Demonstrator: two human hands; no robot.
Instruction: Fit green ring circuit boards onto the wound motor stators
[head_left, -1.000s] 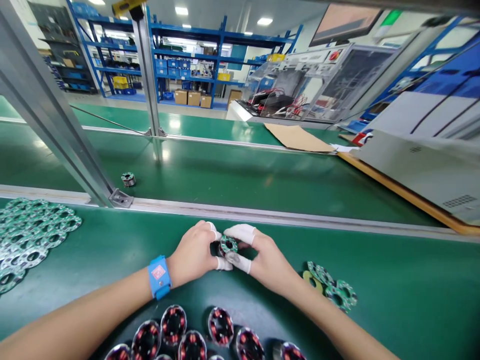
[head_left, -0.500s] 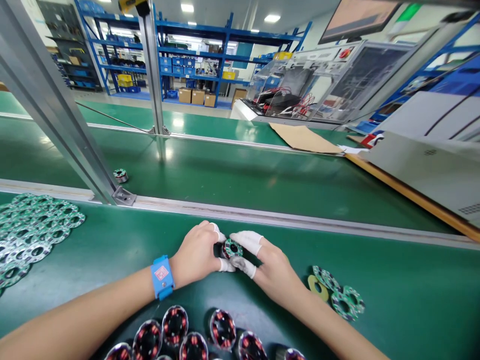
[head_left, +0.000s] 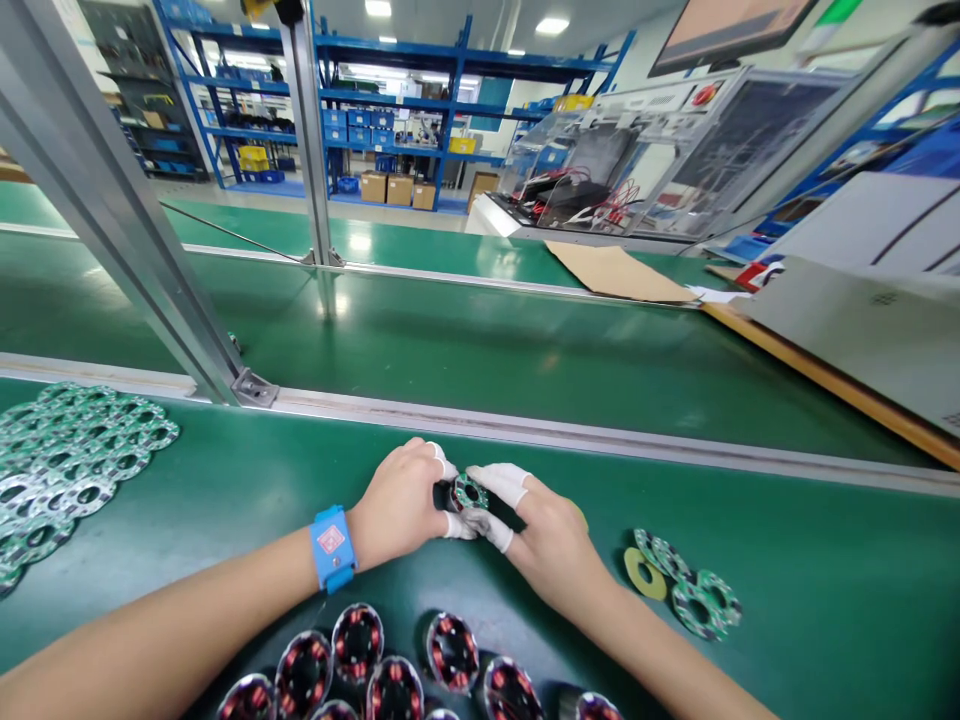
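Observation:
Between my two hands, a small copper-wound stator with a green ring circuit board point(head_left: 469, 492) on its face is held just above the green work surface. My left hand point(head_left: 401, 495) grips its left side with thumb and forefinger; a blue wrist strap point(head_left: 331, 548) is on that arm. On the other side, my right hand point(head_left: 544, 525) pinches the board's edge with white-covered fingertips. Both hands wear white finger cots. Several round stators with copper windings point(head_left: 452, 652) stand near my body. A yellow edge of something point(head_left: 581, 515) shows behind my right hand.
Many green ring boards point(head_left: 90, 440) lie overlapped at the left. To the right are several loose ring boards point(head_left: 699, 610) and a yellow ring point(head_left: 645, 574). A metal post point(head_left: 161, 250) and rail point(head_left: 480, 430) border the green belt behind, where a part point(head_left: 234, 342) peeks out.
The part on the belt has shifted left and is now mostly hidden by the post. A yellow edge has appeared behind my right hand. My hands keep the same grip; the view has shifted slightly.

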